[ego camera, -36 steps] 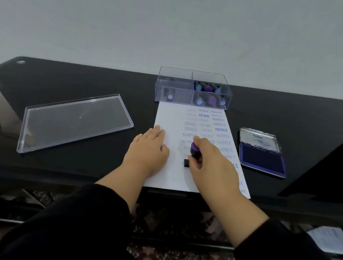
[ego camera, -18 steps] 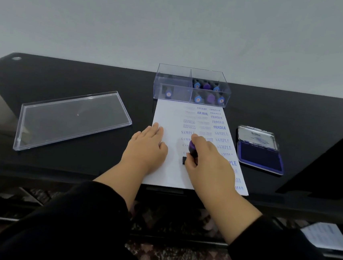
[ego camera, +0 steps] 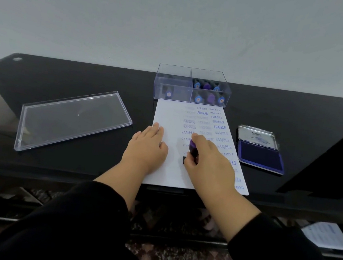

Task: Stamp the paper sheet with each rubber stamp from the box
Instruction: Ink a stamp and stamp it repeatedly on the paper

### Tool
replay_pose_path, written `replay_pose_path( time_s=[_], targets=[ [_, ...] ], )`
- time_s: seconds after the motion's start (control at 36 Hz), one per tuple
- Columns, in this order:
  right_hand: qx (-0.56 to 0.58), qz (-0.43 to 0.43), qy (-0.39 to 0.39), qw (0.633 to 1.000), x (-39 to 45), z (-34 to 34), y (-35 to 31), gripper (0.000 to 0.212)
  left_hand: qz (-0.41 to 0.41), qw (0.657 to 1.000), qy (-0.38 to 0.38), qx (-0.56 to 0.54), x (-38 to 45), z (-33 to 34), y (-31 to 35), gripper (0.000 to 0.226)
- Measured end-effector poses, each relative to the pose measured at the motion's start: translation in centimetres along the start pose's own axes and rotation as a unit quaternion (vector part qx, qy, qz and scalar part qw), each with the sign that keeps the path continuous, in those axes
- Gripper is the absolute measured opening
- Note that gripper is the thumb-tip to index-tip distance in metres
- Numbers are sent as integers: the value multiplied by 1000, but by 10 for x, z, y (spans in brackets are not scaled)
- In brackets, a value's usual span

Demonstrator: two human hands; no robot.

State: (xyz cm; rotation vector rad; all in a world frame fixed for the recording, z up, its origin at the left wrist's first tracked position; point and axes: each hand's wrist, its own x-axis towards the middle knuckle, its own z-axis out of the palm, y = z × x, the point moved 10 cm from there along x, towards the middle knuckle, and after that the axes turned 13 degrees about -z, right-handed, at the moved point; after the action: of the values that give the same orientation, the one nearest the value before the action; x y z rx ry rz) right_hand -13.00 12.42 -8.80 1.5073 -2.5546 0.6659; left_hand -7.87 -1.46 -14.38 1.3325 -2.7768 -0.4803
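Observation:
A white paper sheet (ego camera: 168, 112) lies on the black table, printed with several blue marks such as AIR MAIL, FRAGILE, EXPRESS and SAMPLE. My right hand (ego camera: 209, 165) grips a purple-topped rubber stamp (ego camera: 192, 147) and holds its black base down on the sheet's lower middle. My left hand (ego camera: 146, 148) lies flat on the paper's left edge, fingers straight. Behind the sheet stands a clear plastic box (ego camera: 172, 77); several blue and purple stamps sit in its right compartment and one in the left.
An open blue ink pad (ego camera: 259, 155) lies right of the paper. The clear box lid (ego camera: 73, 118) rests on the table at the left. The table's front edge runs just below the sheet. Papers lie on the floor at lower right.
Both hands stay where they were on the paper. The stamp remains pressed at the same spot; only the camera view shifted slightly.

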Motion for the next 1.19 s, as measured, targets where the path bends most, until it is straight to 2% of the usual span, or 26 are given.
replay_pose_path(
  time_s=[0.11,0.42,0.69,0.89,1.19],
  targets=[
    [-15,-9,2,1000,-2,1,-1,32,-1,1000,-2,2,1,1,0,55],
    [40,3,18,999,-3,-1,4,30,0,1000,2,-3,0,0,0,55],
    [-3,-18,1,1000,-3,2,0,30,-2,1000,3,2,2,1,-1,55],
    [39,-6,16,999,-3,-1,4,32,1,1000,1,5,2,1,0,55],
    [26,-8,11,1000,-3,0,3,29,-3,1000,0,5,2,1,-1,55]
  ],
)
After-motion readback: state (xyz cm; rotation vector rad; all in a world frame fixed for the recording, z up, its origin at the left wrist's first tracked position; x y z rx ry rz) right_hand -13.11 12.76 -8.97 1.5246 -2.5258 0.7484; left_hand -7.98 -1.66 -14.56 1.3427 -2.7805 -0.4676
